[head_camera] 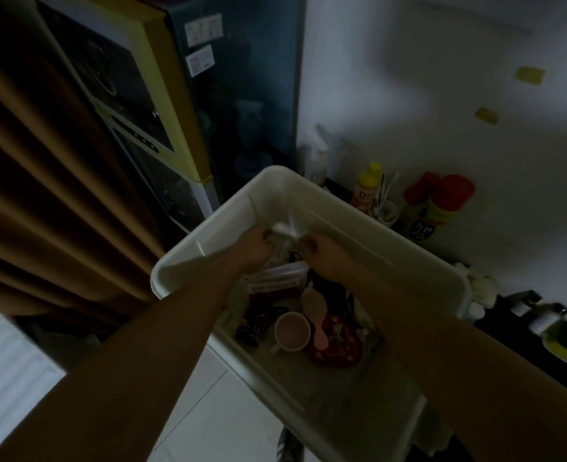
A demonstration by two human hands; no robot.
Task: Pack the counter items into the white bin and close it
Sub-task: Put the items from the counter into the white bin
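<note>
Lettering on red box [273,289] in white bin [342,225], illegible

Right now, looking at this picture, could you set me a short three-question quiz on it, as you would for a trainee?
1. True or false: the white plastic bin has its lid on.
2. Where is the small pink round cup? A in the bin; B on the floor; C in a hand.
3. Fill in: the small crumpled item held by the left hand and right hand is ___ in colour.
Key: 1 false; 2 A; 3 white.
</note>
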